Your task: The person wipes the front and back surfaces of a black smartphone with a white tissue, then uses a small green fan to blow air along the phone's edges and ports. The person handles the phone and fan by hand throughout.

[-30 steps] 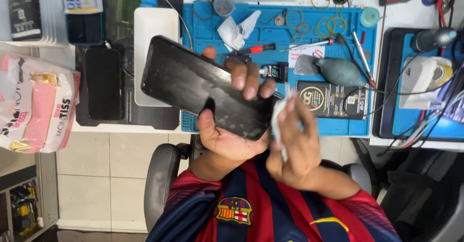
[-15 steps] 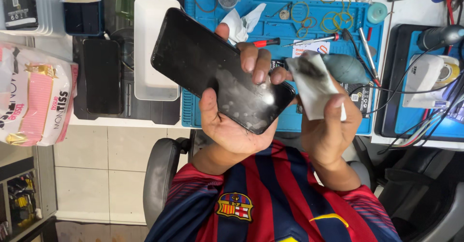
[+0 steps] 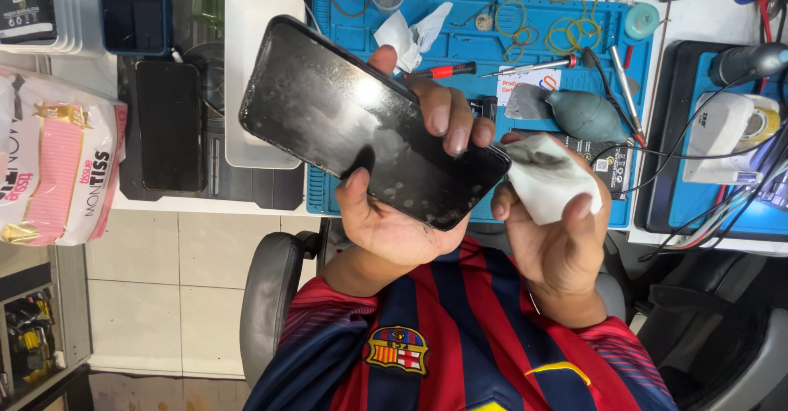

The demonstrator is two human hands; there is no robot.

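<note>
A cluttered white tabletop (image 3: 722, 17) fills the top of the view, with a blue repair mat (image 3: 468, 45) spread across its middle and pale floor tiles below. The left hand (image 3: 394, 214) holds a black smartphone (image 3: 369, 144) tilted above the mat, thumb on one long edge and fingers (image 3: 447, 119) curled over the other. The glass looks smeared and speckled across most of its face, so the wiping seems only partly done. Just beside the phone's lower corner, the right hand (image 3: 558, 238) has its fingers (image 3: 579, 210) pinching a folded white wipe (image 3: 546, 177), grey-stained at its top edge, which suggests some dirt is already lifted. At the left edge lies a soft pink-and-white tissue pack (image 3: 53, 173). A second dark phone (image 3: 168, 123) lies flat nearby. A small white label with red print (image 3: 525, 82) sits on the mat
</note>
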